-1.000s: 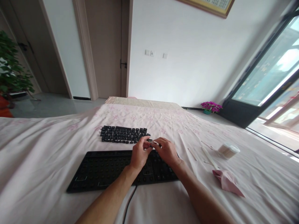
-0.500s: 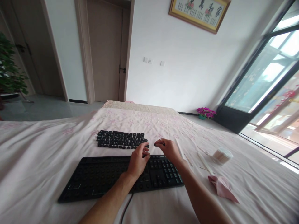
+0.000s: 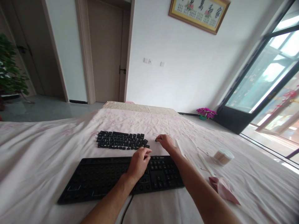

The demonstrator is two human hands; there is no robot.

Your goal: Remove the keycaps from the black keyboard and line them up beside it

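Note:
A black keyboard (image 3: 109, 174) lies on the cloth, most keys gone from its left and middle part, while the number pad on the right has its keys. Above its right half hovers my left hand (image 3: 138, 164), fingers loosely bent with a gap to the thumb and nothing visible between them. Farther forward and right, my right hand (image 3: 166, 142) is closed in a pinch on a small dark keycap (image 3: 156, 140), just above the cloth. Behind the keyboard, loose black keycaps (image 3: 121, 140) are laid out in rows, left of my right hand.
A pink flowered cloth (image 3: 42, 161) covers the surface. To the right are a round tub of cotton swabs (image 3: 223, 156), a few loose swabs (image 3: 203, 151) and a crumpled pink cloth (image 3: 224, 189). The keyboard's cable (image 3: 126, 208) runs toward me.
My right hand has moved forward, away from my left hand, with the keycap in its fingers. My left hand has dipped slightly, and its fingers are less spread.

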